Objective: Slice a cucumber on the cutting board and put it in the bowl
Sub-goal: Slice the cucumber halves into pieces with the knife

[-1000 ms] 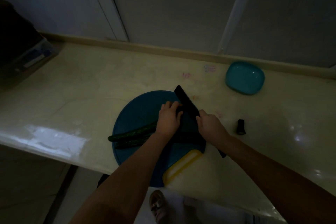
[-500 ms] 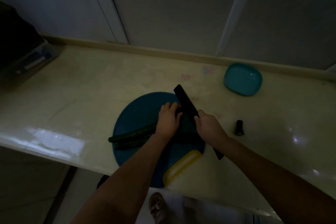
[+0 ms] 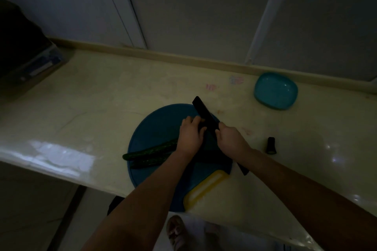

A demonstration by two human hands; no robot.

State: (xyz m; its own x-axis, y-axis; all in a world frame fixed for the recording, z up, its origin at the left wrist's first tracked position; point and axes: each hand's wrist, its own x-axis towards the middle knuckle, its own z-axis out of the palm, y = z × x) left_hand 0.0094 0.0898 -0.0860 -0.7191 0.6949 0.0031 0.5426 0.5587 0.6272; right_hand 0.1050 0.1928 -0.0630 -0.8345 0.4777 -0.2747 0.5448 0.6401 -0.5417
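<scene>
Cucumber (image 3: 151, 151) is held on cutting board (image 3: 155, 128) nr desk's (image 3: 102, 108) front edge by left grip (image 3: 190, 136); knife (image 3: 205, 114) grasped by right grip (image 3: 230, 140).

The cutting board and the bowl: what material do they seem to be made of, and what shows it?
The cutting board looks like plastic: an even, matte blue surface with a moulded yellow handle. The bowl also looks like plastic, perhaps melamine: a uniform teal colour, a soft sheen and rounded corners. The dim light leaves both uncertain.
</scene>
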